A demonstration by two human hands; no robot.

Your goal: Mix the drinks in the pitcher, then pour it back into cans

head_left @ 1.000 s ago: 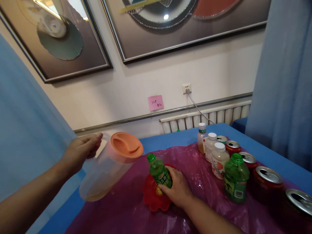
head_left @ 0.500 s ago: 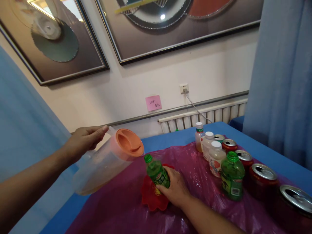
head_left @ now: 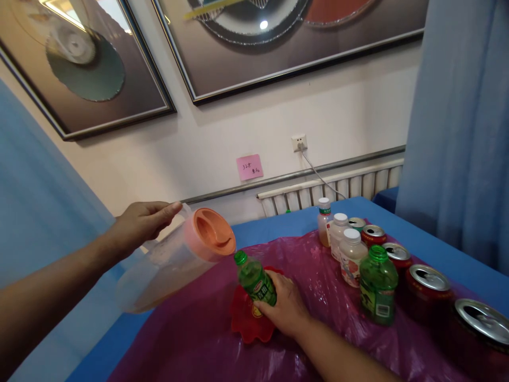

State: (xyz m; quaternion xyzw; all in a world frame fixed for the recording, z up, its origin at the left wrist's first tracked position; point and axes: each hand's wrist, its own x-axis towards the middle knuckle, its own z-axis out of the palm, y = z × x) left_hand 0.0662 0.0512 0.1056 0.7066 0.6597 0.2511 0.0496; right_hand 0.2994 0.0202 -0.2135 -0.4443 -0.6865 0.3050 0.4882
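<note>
My left hand (head_left: 149,223) is closed round the handle of a clear plastic pitcher (head_left: 167,273) with an orange lid (head_left: 212,232). The pitcher is tipped toward the right, and a little liquid lies along its lower side. Its lid end hangs just above and left of a green bottle's (head_left: 254,278) mouth. That small bottle has no cap and leans left, with my right hand (head_left: 284,305) wrapped round its lower part. Under the bottle lies a red scalloped dish (head_left: 246,321). I cannot make out a stream between pitcher and bottle.
Right of my hand stand another green bottle (head_left: 378,286), white-capped bottles (head_left: 352,260) and several opened cans (head_left: 429,284). A purple plastic sheet (head_left: 199,334) covers part of the blue table (head_left: 445,239). Behind are a radiator (head_left: 318,193) and a plugged-in cord (head_left: 318,172).
The pitcher has tipped slightly further, its base rising a little, with my left hand on its handle. My right hand and the green bottle have hardly moved.
</note>
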